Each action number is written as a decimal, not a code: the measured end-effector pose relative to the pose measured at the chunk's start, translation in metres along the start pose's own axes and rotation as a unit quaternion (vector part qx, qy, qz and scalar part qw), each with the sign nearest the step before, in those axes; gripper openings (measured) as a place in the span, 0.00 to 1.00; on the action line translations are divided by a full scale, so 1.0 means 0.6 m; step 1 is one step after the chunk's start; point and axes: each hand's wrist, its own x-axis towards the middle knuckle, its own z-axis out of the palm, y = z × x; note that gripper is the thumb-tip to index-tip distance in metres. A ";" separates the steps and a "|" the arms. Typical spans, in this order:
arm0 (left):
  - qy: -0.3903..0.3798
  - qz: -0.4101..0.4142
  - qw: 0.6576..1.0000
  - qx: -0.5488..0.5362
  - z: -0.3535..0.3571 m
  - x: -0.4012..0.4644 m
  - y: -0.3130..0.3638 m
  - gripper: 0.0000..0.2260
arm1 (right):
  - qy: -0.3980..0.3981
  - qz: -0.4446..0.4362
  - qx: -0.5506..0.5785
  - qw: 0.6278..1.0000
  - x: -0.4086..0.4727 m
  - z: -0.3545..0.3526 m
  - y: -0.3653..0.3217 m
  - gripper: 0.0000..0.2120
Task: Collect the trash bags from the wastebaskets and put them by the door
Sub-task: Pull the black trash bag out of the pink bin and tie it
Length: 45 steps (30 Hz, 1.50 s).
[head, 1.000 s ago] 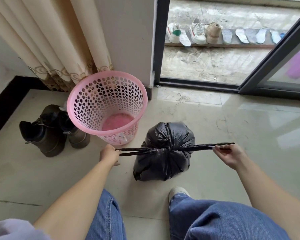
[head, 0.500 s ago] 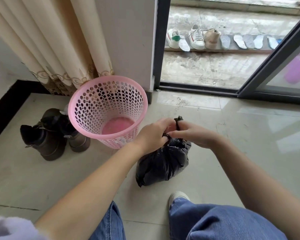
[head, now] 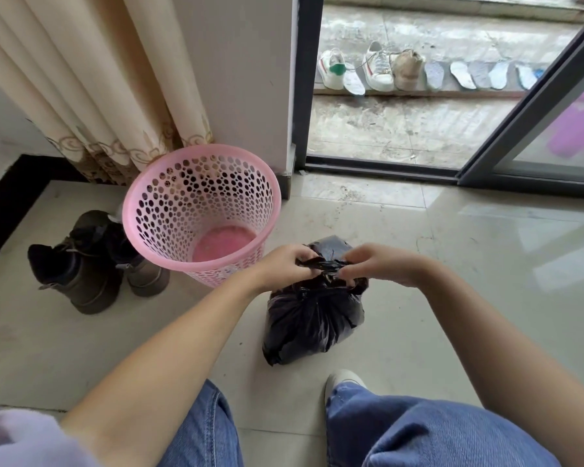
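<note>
Jeans-clad knees [head: 418, 429] at bottom edge, white shoe toe [head: 343, 377] just ahead. Black trash bag [head: 314, 318] sits on tiled floor [head: 486, 281], out of bin. Left hand [head: 285, 266] and right hand [head: 376, 264] both pinch twisted bag neck at top, fingers curled tight. Step: knotting bag closed. Next: cinch knot, lift by neck, carry to door. Pink wastebasket [head: 201, 214] just left, unlined. Boots [head: 91, 264] beside it. Sliding door [head: 536, 136] beyond, open.
</note>
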 end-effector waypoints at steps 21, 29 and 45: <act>-0.027 -0.001 0.984 0.176 -0.057 0.011 0.079 0.12 | 0.159 -0.050 -0.174 0.971 0.001 -0.025 -0.010 0.07; -0.072 0.022 0.961 0.267 -0.162 -0.060 0.326 0.12 | 0.117 -0.047 -0.287 0.950 -0.200 -0.162 -0.162 0.10; -0.082 0.186 0.922 0.330 -0.260 -0.290 0.831 0.12 | 0.314 0.013 -0.245 0.917 -0.733 -0.271 -0.392 0.13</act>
